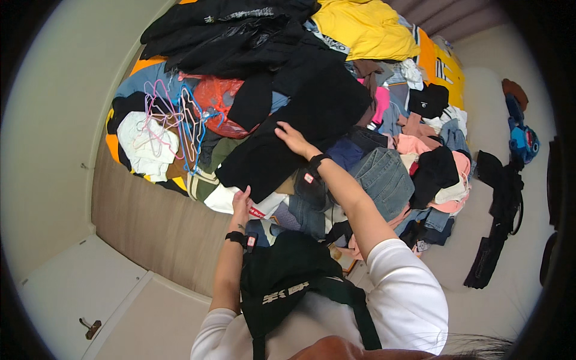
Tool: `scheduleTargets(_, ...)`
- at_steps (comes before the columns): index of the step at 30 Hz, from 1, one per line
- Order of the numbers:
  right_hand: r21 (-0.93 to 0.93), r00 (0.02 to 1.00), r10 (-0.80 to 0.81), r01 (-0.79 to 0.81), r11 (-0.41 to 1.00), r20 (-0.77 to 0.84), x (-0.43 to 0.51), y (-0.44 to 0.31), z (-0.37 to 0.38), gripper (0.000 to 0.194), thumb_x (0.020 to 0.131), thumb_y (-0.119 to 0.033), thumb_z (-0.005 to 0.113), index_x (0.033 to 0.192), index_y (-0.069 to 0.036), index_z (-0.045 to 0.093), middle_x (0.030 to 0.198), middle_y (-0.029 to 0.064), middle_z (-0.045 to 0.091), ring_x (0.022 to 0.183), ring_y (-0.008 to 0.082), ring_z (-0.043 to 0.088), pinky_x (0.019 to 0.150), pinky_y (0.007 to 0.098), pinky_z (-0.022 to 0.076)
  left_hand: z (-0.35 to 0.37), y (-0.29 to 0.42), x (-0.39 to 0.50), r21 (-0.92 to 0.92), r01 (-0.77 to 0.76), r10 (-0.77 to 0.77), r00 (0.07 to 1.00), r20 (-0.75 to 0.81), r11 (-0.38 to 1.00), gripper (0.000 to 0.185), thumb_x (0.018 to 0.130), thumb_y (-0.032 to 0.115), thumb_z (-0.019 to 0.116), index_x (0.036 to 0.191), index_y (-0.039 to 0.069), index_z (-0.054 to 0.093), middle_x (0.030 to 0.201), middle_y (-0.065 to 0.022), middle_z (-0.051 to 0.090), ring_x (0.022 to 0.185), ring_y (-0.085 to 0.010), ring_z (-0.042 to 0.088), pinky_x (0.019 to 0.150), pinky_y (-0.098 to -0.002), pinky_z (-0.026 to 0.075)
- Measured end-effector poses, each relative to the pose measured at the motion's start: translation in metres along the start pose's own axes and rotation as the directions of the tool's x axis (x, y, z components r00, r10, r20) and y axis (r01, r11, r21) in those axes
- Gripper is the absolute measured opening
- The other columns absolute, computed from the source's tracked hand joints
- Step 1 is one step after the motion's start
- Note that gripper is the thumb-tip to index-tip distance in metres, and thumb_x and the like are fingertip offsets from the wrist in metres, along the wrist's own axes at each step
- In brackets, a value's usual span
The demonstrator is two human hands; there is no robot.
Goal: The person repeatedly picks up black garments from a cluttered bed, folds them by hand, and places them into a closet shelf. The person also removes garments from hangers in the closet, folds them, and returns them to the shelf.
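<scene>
A black garment (pixel 310 105), perhaps trousers or a long top, stretches diagonally across a heap of clothes in front of me. Its near hem is pinched in my left hand (pixel 243 202), thumb uppermost. Flat on the cloth further up rests my right hand (pixel 293 139), fingers spread and gripping nothing. Beneath the hem a white garment with a red printed patch (pixel 225 198) shows beside an olive garment (pixel 208 188). To the right of the black cloth lie folded blue jeans (pixel 382 177). Part of the heap is hidden under the black garment.
Pink, white and blue wire hangers (pixel 191 126) lie left, over a white cloth (pixel 139 139). Near them is a red plastic bag (pixel 216 103). Black jackets (pixel 234 40) and a yellow garment (pixel 364 29) cover the far side. A blue plush toy (pixel 524 139) lies right. A door handle (pixel 92 329) is lower left.
</scene>
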State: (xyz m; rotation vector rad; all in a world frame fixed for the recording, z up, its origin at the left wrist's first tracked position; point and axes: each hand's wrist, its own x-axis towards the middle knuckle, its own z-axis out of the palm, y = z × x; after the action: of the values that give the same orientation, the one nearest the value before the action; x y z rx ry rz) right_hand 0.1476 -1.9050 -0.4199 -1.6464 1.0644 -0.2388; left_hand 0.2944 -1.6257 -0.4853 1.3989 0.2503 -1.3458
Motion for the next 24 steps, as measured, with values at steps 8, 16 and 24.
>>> scheduleTargets(8, 0.270, 1.000, -0.018, 0.019, 0.963, -0.008, 0.007, 0.017, -0.008, 0.059, 0.104, -0.047, 0.042, 0.139, -0.001, 0.049, 0.139, 0.0129, 0.054, 0.133, 0.0229, 0.046, 0.113, 0.0318, 0.0305, 0.016, 0.035, -0.023, -0.225, 0.083, -0.018, 0.961, 0.277, 0.971, 0.045, 0.086, 0.005, 0.067, 0.129, -0.001, 0.055, 0.124, -0.0099, 0.064, 0.112, -0.0259, 0.063, 0.100, -0.0384, 0.050)
scheduleTargets(16, 0.754, 0.999, 0.021, -0.035, 0.656, 0.028, -0.039, 0.016, -0.040, 0.065, 0.102, -0.055, 0.040, 0.139, -0.003, 0.053, 0.138, 0.0094, 0.055, 0.130, 0.0201, 0.048, 0.112, 0.0311, 0.0326, 0.188, 0.141, -0.108, -0.084, -0.263, 0.265, 0.797, 0.543, 0.961, 0.043, 0.086, -0.001, 0.065, 0.128, 0.002, 0.054, 0.118, -0.0110, 0.064, 0.110, -0.0224, 0.064, 0.096, -0.0353, 0.052)
scheduleTargets(24, 0.961, 0.954, 0.132, 0.274, -0.033, -0.268, -0.071, 0.046, -0.096, 0.089, 0.094, -0.073, 0.034, 0.152, -0.005, 0.032, 0.154, 0.0121, 0.039, 0.141, 0.0260, 0.037, 0.119, 0.0388, 0.0238, 0.385, 0.130, -0.043, 0.019, -0.264, 0.172, 0.680, 0.712, 0.964, 0.059, 0.099, 0.017, 0.059, 0.148, 0.010, 0.028, 0.150, -0.0167, 0.042, 0.133, -0.0286, 0.049, 0.105, -0.0475, 0.045)
